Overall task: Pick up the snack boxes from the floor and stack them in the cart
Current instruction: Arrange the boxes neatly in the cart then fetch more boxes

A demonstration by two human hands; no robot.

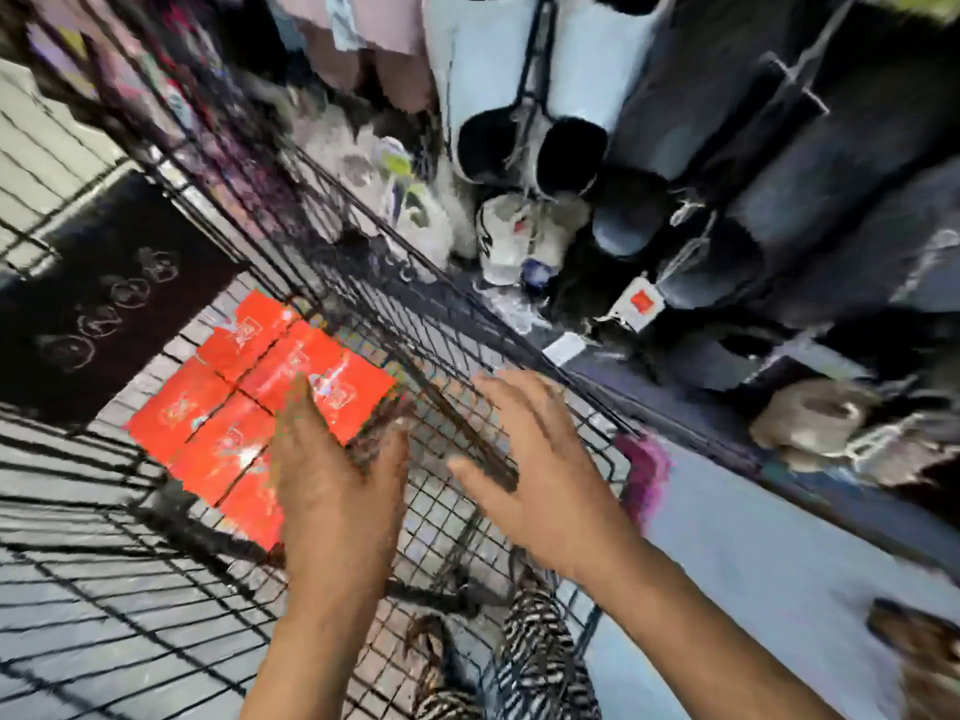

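Several red snack boxes (223, 407) lie flat, side by side, on the bottom of the black wire cart (363, 304). My left hand (337, 485) hovers over the near edge of the boxes with straight fingers and holds nothing. To its right my right hand (540, 459) is spread open above the cart's wire floor, also holding nothing. The frame is blurred by motion, so I cannot tell whether my left hand touches a box.
A shelf rack on the right holds blue and white slippers (524, 96) and dark ones (779, 174) with price tags. A dark mat (104, 298) lies on the tiled floor left of the cart. Striped trouser legs (535, 641) show below.
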